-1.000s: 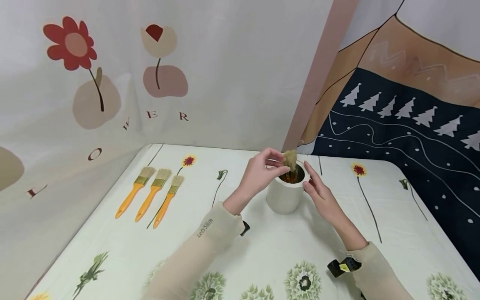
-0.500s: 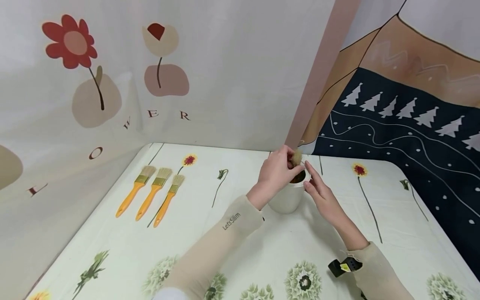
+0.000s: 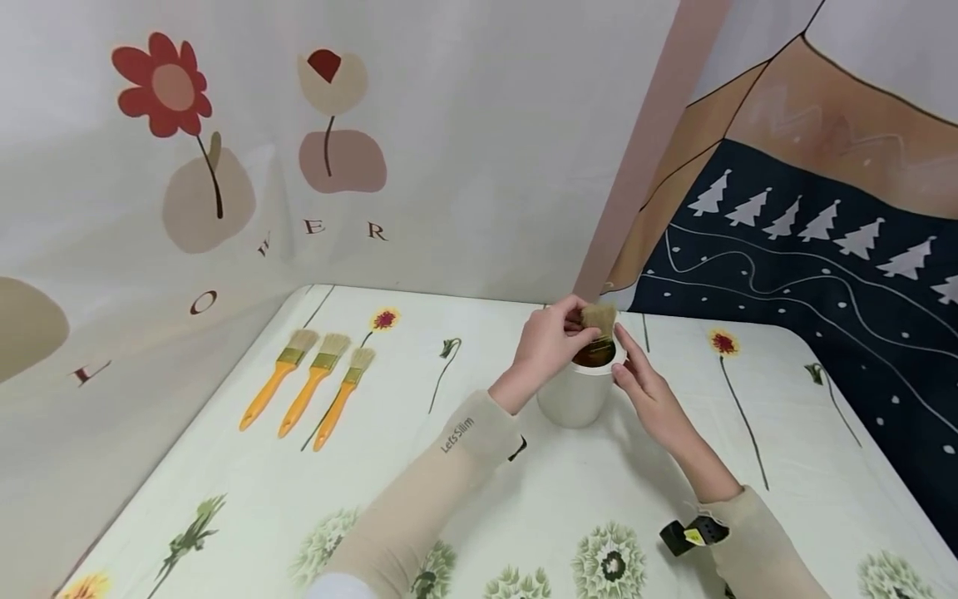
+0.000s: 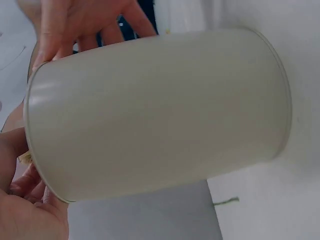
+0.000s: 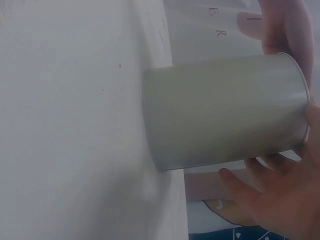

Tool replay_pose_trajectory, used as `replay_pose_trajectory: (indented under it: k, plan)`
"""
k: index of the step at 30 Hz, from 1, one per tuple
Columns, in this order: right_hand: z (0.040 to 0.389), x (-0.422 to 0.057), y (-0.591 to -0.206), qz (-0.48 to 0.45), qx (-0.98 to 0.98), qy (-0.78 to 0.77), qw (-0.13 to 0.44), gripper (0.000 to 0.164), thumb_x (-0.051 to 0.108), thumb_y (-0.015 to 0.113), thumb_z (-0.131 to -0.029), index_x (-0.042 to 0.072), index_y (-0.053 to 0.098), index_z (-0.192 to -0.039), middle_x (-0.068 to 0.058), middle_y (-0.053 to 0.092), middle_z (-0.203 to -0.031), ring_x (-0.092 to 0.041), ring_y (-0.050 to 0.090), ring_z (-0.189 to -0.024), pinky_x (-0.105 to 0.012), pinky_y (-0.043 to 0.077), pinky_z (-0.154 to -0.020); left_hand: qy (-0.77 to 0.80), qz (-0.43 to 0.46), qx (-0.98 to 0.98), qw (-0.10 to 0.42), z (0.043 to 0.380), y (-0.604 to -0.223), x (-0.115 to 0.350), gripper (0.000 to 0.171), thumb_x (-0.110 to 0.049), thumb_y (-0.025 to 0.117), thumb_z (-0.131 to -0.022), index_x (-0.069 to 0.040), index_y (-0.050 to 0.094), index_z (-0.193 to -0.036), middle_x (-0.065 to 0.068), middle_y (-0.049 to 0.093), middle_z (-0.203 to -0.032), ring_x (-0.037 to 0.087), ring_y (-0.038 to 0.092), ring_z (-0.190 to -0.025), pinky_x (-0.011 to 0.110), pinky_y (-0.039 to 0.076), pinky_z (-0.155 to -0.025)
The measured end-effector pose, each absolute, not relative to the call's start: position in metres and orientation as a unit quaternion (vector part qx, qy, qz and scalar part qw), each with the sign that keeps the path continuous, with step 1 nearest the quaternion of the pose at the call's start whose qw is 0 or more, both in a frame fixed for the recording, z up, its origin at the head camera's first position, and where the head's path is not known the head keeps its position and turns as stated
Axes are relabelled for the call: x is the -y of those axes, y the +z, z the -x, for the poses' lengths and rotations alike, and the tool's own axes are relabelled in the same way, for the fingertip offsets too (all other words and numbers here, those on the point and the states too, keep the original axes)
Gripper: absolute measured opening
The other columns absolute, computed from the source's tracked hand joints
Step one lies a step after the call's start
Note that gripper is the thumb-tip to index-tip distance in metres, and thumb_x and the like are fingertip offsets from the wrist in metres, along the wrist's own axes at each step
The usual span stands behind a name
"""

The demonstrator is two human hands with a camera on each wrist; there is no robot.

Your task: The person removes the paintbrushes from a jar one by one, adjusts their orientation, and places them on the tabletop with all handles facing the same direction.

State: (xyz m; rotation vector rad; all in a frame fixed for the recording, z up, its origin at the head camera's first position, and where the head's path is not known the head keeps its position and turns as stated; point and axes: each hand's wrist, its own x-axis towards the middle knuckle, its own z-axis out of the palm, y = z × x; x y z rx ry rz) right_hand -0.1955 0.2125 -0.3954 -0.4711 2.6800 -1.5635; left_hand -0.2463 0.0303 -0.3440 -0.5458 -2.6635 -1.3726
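Note:
A pale cylindrical container (image 3: pixel 572 401) stands upright on the table, its open top facing up. At its mouth, my left hand (image 3: pixel 545 345) pinches a paintbrush (image 3: pixel 599 319) by the bristle end, bristles up. The brush's lower part goes down into the dark inside, where its handle is hidden. My right hand (image 3: pixel 649 401) touches the container's rim on the right with fingers extended. In the right wrist view the fingers (image 5: pixel 240 187) of that hand lie along the container's side. The left wrist view shows the container wall, with just a tip of bristles past the rim.
Several things lie around: three paintbrushes with orange handles (image 3: pixel 264 391) (image 3: pixel 304 398) (image 3: pixel 338 408) rest side by side at the left. A white flower-printed cloth (image 3: pixel 464 516) covers the table. Printed curtains (image 3: pixel 479 150) hang behind its back edge.
My left hand has moved right over the container with the paintbrush, and the bristles show more fully than half a second ago. My right hand stays at the rim. The head view has shifted slightly.

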Motion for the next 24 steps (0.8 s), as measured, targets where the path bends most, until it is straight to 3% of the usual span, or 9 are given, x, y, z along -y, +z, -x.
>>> replay_pose_trajectory:
  k: [9,17,24]
  plan:
    - [0.196,-0.216,-0.398,0.148,-0.854,-0.5,0.003,0.061,0.031,0.034,-0.11,0.024,0.004,-0.162,-0.012,0.006,-0.169,-0.051,0.017,-0.149,-0.058,0.037,-0.111,-0.542,0.164,0.824,0.001,0.254,-0.345,-0.025,0.029,-0.024,0.071,-0.094,-0.01,0.065,-0.118,0.008,0.074,-0.117,0.021,0.07,-0.108,0.027,0.057,-0.092]
    - [0.197,-0.216,-0.4,0.147,-0.854,-0.499,0.002,0.061,0.032,0.035,-0.11,0.023,0.005,-0.162,-0.01,0.007,-0.169,-0.048,0.017,-0.151,-0.056,0.037,-0.111,-0.623,0.147,0.768,-0.001,0.25,-0.35,-0.02,0.026,-0.019,0.069,-0.095,-0.008,0.065,-0.119,0.01,0.069,-0.121,0.025,0.068,-0.109,0.032,0.056,-0.097]
    - [0.196,-0.215,-0.399,0.154,-0.851,-0.502,-0.004,0.06,0.03,0.036,-0.11,0.024,0.007,-0.162,-0.01,0.008,-0.169,-0.047,0.021,-0.15,-0.056,0.038,-0.111,-0.716,0.135,0.685,0.014,0.247,-0.347,-0.011,0.022,-0.007,0.068,-0.094,0.001,0.064,-0.115,0.018,0.065,-0.119,0.026,0.069,-0.105,0.03,0.06,-0.088]
